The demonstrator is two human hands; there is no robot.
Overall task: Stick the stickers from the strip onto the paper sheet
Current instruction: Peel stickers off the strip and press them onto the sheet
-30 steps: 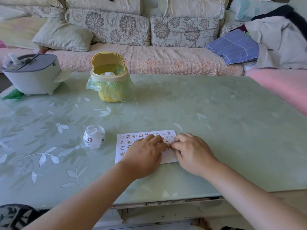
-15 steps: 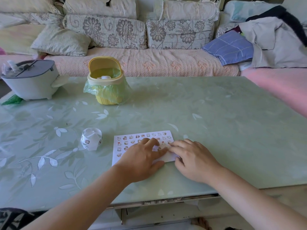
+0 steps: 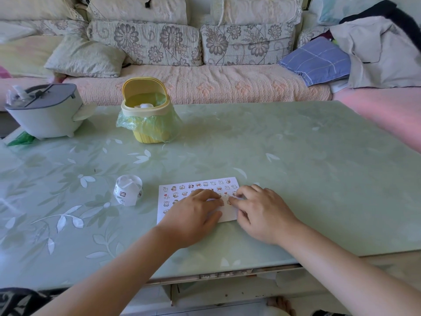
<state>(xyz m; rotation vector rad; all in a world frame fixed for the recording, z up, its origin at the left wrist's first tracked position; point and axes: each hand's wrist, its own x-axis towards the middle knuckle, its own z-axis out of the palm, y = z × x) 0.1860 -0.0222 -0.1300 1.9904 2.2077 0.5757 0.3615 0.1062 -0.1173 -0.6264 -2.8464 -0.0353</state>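
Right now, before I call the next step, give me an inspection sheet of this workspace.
Surface: green table with leaf pattern.
Job's things: paper sheet flat, rows of stickers on it; sticker strip coiled left of it, apart.
Clutter: yellow bin with green liner, grey container, both far left.
Grippers: left hand flat on the sheet; right hand fingertips pressing it.
Cables: nothing seen.
Surroundings: sofa with cushions and clothes behind.

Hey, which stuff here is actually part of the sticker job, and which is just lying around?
Part of the job: white paper sheet dotted with small cartoon stickers; white coiled sticker strip left of it; left hand resting on the sheet; right hand, fingers touching it.
Lying about: yellow plastic bin with green bag liner; grey-lidded white container; blue checked cloth on the sofa.
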